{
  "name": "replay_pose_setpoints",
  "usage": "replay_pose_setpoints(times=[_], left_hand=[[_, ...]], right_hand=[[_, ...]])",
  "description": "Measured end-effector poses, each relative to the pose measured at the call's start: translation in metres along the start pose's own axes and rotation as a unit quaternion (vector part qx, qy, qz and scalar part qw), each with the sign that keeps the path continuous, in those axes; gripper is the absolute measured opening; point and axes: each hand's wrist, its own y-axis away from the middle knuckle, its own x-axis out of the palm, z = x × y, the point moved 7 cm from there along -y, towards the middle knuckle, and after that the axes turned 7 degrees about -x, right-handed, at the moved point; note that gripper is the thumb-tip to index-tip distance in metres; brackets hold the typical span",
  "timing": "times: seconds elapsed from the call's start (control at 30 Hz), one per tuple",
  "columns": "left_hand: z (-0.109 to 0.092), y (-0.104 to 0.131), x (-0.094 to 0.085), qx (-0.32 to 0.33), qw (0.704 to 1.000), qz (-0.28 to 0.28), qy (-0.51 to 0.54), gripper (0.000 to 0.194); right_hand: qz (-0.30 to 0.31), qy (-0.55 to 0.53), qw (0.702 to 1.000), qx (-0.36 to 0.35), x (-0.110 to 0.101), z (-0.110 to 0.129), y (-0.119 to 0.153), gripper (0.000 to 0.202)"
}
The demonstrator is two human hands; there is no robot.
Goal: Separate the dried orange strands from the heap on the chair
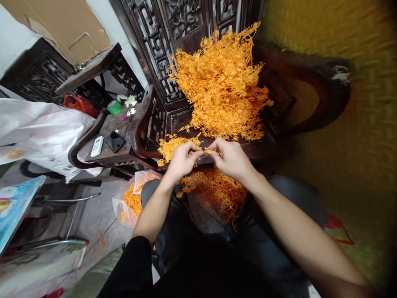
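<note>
Orange sprig (204, 152) pinched between left hand (182, 159) and right hand (231, 159) at seat's (186, 118) front edge; fingertips hide most of it.

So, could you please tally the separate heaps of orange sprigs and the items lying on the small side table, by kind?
Orange sprig heaps: 4 (big pile on the chair, small pile on the seat, lap pile, bagful on the floor)
Remote control: 1
Phone: 1
Total: 6
Both hands, left hand and right hand, pinch one sprig between them.
</note>
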Motion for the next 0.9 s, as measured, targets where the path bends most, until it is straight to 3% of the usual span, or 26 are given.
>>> replay_pose_setpoints(times=[0.13, 0.43, 0.5, 0.57, 0.63, 0.7, 0.8, 0.9], left_hand=[[-0.002, -0.001, -0.002, 0.005, 0.999, -0.044, -0.007, 0.022], [-0.016, -0.002, 0.001, -0.002, 0.997, -0.074, 0.011, 0.020], [-0.024, 0.002, -0.015, 0.017, 0.994, -0.107, 0.019, 0.018], [-0.036, 0.012, -0.042, 0.055, 0.982, -0.174, 0.048, 0.014], [-0.047, 0.022, -0.066, 0.091, 0.966, -0.219, 0.099, 0.013], [-0.052, 0.025, -0.066, 0.083, 0.975, -0.157, 0.134, 0.021], [-0.053, 0.024, -0.042, 0.040, 0.980, -0.025, 0.192, 0.029], [-0.050, 0.021, -0.023, 0.003, 0.961, 0.033, 0.274, 0.031]], right_hand=[[-0.014, 0.040, 0.999, -0.030, -0.003, 0.000, -0.005, 0.009], [-0.044, 0.009, 0.999, -0.024, -0.012, -0.002, -0.006, 0.011], [-0.086, 0.011, 0.996, 0.000, -0.028, -0.012, -0.004, 0.010], [-0.178, 0.001, 0.982, 0.055, -0.056, -0.030, 0.002, 0.008], [-0.242, -0.090, 0.959, 0.112, -0.074, -0.050, 0.009, 0.011], [-0.174, -0.278, 0.934, 0.141, -0.064, -0.060, 0.005, 0.024], [-0.038, -0.463, 0.870, 0.166, -0.036, -0.055, 0.000, 0.053], [-0.023, -0.507, 0.842, 0.181, -0.028, -0.054, -0.002, 0.037]])
